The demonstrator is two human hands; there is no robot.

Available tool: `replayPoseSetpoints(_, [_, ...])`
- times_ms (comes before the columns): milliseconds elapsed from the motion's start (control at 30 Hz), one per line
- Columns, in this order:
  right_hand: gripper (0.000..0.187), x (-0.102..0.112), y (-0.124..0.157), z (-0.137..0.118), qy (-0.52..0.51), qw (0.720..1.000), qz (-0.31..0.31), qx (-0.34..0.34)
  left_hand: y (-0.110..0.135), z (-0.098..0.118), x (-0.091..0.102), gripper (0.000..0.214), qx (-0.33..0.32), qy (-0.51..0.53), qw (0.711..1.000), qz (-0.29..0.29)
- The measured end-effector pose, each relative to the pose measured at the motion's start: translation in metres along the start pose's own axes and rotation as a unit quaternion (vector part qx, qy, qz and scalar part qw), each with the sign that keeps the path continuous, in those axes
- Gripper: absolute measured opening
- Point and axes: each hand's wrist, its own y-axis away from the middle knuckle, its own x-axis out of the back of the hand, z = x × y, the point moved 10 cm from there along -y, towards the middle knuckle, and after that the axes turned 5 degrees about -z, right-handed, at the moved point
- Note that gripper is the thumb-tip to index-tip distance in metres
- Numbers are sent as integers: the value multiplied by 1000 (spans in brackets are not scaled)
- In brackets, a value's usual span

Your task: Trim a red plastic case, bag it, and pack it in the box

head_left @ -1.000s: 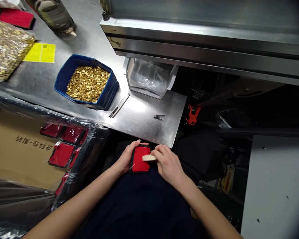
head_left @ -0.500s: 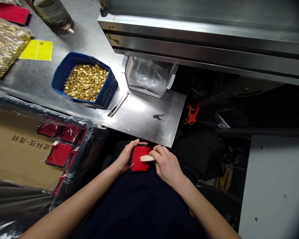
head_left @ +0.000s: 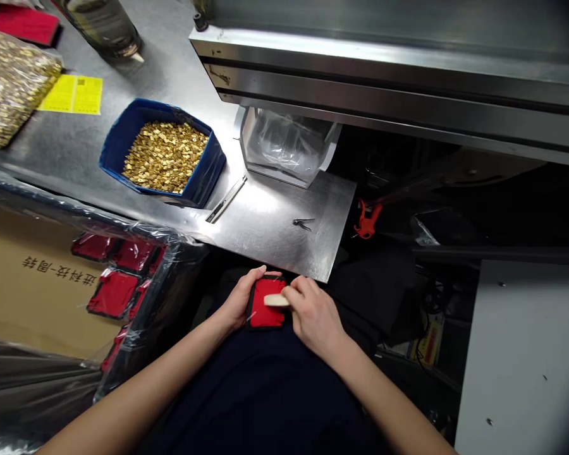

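Sliding slightly leftward since the earlier frame: pale stick (head_left: 276, 300), pinched in the fingers of the right hand (head_left: 313, 313), now crossing the red pad (head_left: 267, 303) low in the lap, at 6 o'clock from the steel table (head_left: 270, 221). Cupping that pad from 9 o'clock, fingers curled around its edge: left hand (head_left: 239, 300). Judging by this, pressing or rubbing across the pad's face; calling next for steady strokes against a firm grip.

The bag of brass parts (head_left: 9, 88) runs off the left edge
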Motion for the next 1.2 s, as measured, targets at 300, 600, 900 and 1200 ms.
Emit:
replayPoseSetpoints(300, [17,-4,-5,-12,27,999,-6,18,-1,0,-2,45,5,3,1000,2])
replayPoseSetpoints(600, [19,-1,-4,-5,16,1000,-11,18,1,-1,-2,43,18,10,1000,3])
replayPoseSetpoints(900, [19,-2,4,7,4,1000,-12,-23,1,-1,-2,44,18,4,1000,4])
replayPoseSetpoints(1200, [19,-2,11,11,-6,1000,-3,-21,3,0,-4,44,28,-1,1000,1])
